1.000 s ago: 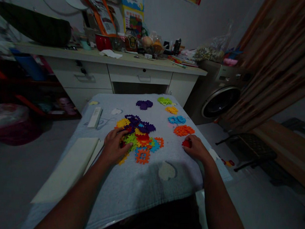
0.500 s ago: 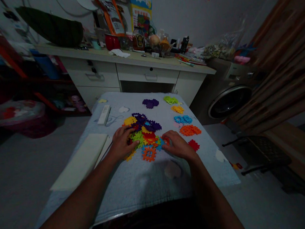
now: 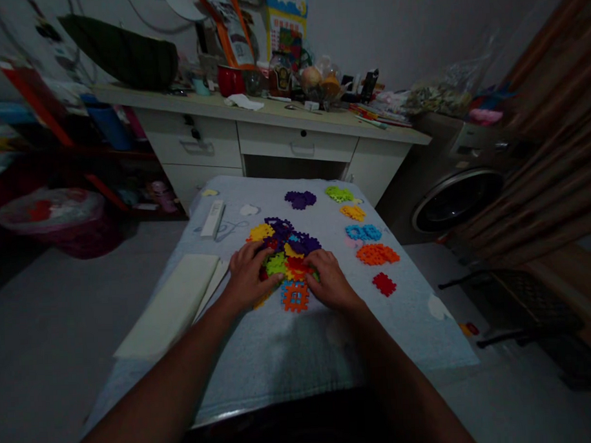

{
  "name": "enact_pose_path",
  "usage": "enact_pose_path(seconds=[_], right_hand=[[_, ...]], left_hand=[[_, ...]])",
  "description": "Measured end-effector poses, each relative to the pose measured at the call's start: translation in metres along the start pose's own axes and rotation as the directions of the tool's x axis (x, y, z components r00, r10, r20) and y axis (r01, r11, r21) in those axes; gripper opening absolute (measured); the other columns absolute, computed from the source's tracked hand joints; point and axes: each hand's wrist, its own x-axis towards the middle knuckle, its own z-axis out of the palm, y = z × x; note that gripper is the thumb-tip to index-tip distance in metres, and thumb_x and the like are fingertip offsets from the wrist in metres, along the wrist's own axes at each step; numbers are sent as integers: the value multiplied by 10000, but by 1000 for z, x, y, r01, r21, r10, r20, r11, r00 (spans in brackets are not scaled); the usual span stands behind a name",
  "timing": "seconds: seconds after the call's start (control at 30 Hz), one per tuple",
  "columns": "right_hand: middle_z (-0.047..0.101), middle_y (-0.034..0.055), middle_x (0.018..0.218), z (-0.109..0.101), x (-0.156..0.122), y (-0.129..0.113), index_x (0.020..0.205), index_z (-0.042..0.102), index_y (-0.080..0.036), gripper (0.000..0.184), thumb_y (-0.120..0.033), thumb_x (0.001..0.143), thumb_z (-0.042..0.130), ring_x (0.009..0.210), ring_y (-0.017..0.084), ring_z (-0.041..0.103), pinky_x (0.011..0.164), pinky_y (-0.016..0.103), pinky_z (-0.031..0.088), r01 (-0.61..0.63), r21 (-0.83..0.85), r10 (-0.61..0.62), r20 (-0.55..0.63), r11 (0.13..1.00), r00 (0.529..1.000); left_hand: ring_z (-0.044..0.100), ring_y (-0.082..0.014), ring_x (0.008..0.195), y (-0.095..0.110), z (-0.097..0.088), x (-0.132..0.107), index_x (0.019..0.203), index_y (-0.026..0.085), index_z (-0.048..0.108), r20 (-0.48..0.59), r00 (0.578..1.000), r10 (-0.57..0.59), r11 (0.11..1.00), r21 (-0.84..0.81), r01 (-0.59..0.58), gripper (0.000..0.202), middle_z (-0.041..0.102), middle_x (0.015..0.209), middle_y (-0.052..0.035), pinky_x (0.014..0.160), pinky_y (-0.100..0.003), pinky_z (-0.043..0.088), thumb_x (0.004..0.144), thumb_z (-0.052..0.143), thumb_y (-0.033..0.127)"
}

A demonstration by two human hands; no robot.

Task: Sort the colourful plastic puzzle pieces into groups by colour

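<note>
A mixed pile of coloured plastic puzzle tiles [image 3: 287, 247] lies in the middle of a table covered with a light blue towel [image 3: 290, 351]. My left hand [image 3: 249, 278] rests on the pile's left side, fingers spread over the tiles. My right hand [image 3: 329, 278] lies flat on the pile's right side, fingers reaching onto a red tile. An orange tile [image 3: 295, 298] lies between the two hands. Sorted heaps run along the right: purple [image 3: 300, 199], green [image 3: 339, 193], yellow [image 3: 353, 212], blue [image 3: 364, 232], orange [image 3: 377, 253], and one red tile [image 3: 384, 283].
A white remote [image 3: 213, 218] and a pale flat pad [image 3: 175, 303] lie on the table's left. Behind stands a cluttered white desk with drawers [image 3: 273, 138]. A washing machine [image 3: 462, 190] is at the right, a dark chair [image 3: 526, 304] beside it.
My right hand left a red tile at the table's right side and moved left onto the mixed pile. My left hand stayed on the pile. The camera view shifted slightly left.
</note>
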Motion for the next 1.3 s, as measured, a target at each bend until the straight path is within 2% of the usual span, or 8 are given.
enact_pose_path(seconds=[0.13,0.33,0.47,0.63,0.83,1.0,1.2,1.3], right_hand=[[597,73,1055,0,-3,5,918,584,-206,160,-100,803,548,1043,230,506,929,387,406,35,69,-31,-61,997,998],[635,52,1001,-2,-5,8,871,580,-217,96,-137,827,548,1009,210,539,930,372,412,37,207,-13,-116,978,993],[652,40,958,-5,-7,7,896,606,-216,74,-217,856,544,954,196,577,862,330,451,-72,315,120,-138,947,983],[651,24,849,-18,-11,14,932,618,-198,165,-320,857,536,783,171,591,733,288,471,-192,414,300,-213,890,930],[628,12,747,-63,-29,49,1003,636,-169,312,-365,764,588,681,161,584,669,287,476,-317,424,453,-273,848,848],[604,-8,639,-98,-65,94,946,660,-157,329,-382,716,591,574,151,554,565,273,440,-523,390,640,-283,757,715],[662,32,651,-109,-97,128,898,683,-145,308,-369,708,590,607,179,608,609,300,473,-616,363,706,-211,699,676],[679,42,711,-106,-101,133,912,684,-162,289,-353,749,542,670,192,628,677,321,482,-638,230,679,-248,734,691]], left_hand=[[373,-349,1345,3,0,-1,1247,252,581,22,1000,-12,1000,2,12,575,465,1409,-116,1106,-567,271,792,609,602],[369,-353,1346,4,-1,0,1250,250,572,39,999,-14,1000,7,14,573,454,1419,-119,1102,-567,266,792,616,590],[369,-354,1344,4,-2,0,1255,248,572,46,999,-16,1000,6,16,579,448,1424,-117,1099,-554,279,788,616,589],[377,-355,1343,1,-1,-1,1247,253,577,39,999,-5,1000,10,5,572,458,1421,-121,1088,-550,302,789,600,596],[433,-357,1309,-3,1,1,1259,236,575,58,998,1,1000,11,-2,558,455,1435,-130,1078,-553,325,808,583,563],[427,-356,1324,-5,2,-1,1276,231,564,68,998,-2,1000,20,1,567,447,1452,-131,1089,-557,314,819,569,566],[425,-347,1333,-4,1,0,1266,244,561,80,997,-7,1000,24,5,560,451,1452,-130,1096,-562,301,810,565,570],[425,-356,1330,-2,-1,1,1257,243,564,89,996,-10,1000,23,8,560,446,1456,-136,1090,-573,301,805,562,571]])
